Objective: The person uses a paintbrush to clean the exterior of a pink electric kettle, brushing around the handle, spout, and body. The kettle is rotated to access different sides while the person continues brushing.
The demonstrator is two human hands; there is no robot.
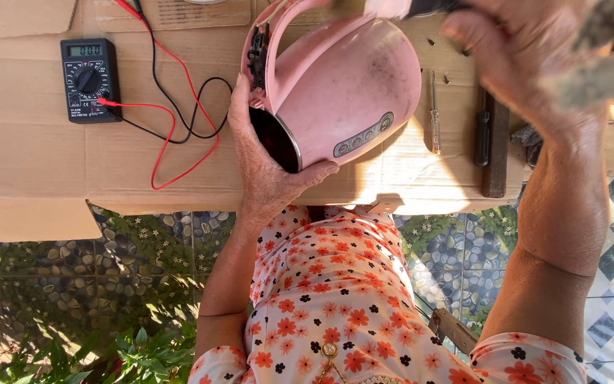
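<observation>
A pink electric kettle (349, 85) lies tilted on its side over the cardboard-covered table (51, 171), its dark open bottom facing me. My left hand (264, 167) grips its lower rim, thumb across the pink wall. My right hand (527, 64) reaches over the kettle's far end and closes around a dark-tipped object at the top edge, mostly hidden. The kettle's handle (261, 43) shows exposed dark parts.
A black digital multimeter (89, 80) lies at the left with red and black leads (179, 121) looping toward the kettle. A thin screwdriver (435, 114) and a dark-handled tool (490, 142) lie to the right. Patterned floor tiles and green plants show below the table edge.
</observation>
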